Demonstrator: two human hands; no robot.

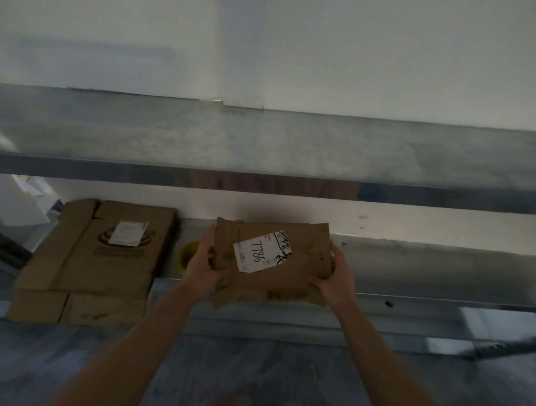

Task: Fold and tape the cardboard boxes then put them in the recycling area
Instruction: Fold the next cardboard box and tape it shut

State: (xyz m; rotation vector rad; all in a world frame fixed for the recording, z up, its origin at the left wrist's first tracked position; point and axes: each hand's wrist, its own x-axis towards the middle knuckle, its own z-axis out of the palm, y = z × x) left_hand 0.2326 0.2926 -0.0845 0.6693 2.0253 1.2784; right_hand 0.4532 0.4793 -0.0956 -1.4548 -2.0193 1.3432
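Gripping a flattened cardboard box (273, 263) by its sides, with the left hand (202, 269) clamped on the left edge and the right hand (334, 279) clamped on the lower right corner, fingers curled round the board. Holds it over the lower metal shelf (425, 269), white label (260, 251) marked 7786 facing up. Keeps apart from a bigger flattened cardboard stack (97, 257) lying to the left, with a yellow round thing (186, 254), partly hidden, between.

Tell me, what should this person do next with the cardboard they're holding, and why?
Probably set the folded cardboard flat on the metal shelf, right of the flattened stack. The left hand and right hand grip its side edges at shelf level, and the stack already lying there suggests this is where the cardboard goes.
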